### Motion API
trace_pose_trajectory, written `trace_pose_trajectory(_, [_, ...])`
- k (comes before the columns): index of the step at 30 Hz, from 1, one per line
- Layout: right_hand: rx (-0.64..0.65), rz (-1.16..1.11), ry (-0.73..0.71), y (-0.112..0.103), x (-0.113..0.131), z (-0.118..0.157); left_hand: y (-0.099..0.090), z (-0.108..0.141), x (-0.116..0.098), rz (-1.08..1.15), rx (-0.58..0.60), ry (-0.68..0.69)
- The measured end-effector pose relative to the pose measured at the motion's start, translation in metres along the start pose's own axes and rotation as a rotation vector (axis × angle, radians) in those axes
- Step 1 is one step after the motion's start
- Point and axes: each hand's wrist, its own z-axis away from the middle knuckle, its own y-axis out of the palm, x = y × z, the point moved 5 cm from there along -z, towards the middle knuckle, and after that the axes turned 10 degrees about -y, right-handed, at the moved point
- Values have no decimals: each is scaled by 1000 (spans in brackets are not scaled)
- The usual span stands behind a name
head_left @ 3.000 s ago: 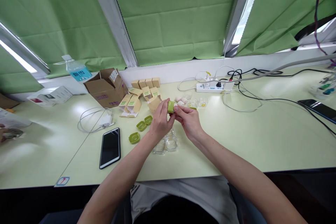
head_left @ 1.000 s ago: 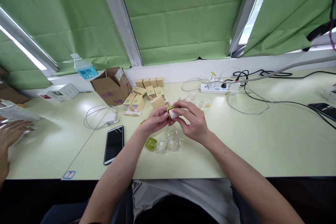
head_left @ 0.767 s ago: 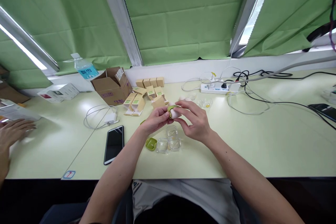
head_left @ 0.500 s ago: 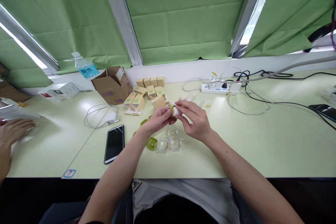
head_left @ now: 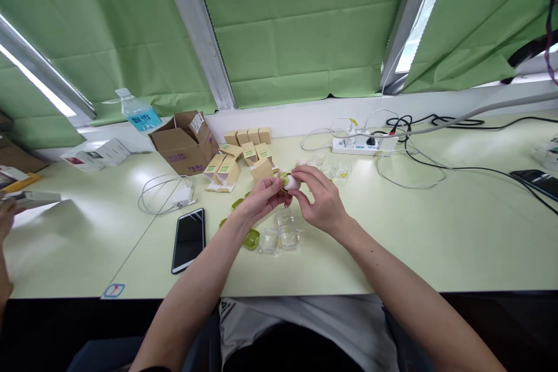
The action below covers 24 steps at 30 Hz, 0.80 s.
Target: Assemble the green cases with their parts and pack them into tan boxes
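Note:
Above the middle of the table, my left hand [head_left: 262, 197] pinches a small green plastic holder [head_left: 284, 179]. My right hand [head_left: 321, 200] has its thumb and fingers closed on a pale pink egg-shaped piece [head_left: 293, 183], which looks like a makeup sponge. The piece sits against the holder; how deep it goes is hidden by my fingers. Below my hands stand several clear plastic covers [head_left: 289, 238]. Beside them lies a green tray-like holder [head_left: 251, 239], and more green parts [head_left: 237, 203] show partly behind my left forearm.
Small cardboard boxes [head_left: 228, 170] and an open carton [head_left: 185, 145] stand behind, near a water bottle [head_left: 142, 113]. A phone [head_left: 189, 240] and a charger [head_left: 182, 196] lie left. A power strip [head_left: 361, 144] with cables is at the back right. Another person's hand [head_left: 6, 215] holds a box.
My hands stay together, with the pale piece turned slightly in the holder. At the far left, the other person's hand has lifted and now holds a flat box. The view has shifted a little.

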Motion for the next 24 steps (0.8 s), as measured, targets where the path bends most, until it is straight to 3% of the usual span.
trace_pose_trajectory(8, [-46,-160,95,-3,0,-5,4,1,3,42,-3,-12])
trace_pose_trajectory(24, [-6,61,-310,-3,24,-5,8,13,-7,13,165,-21])
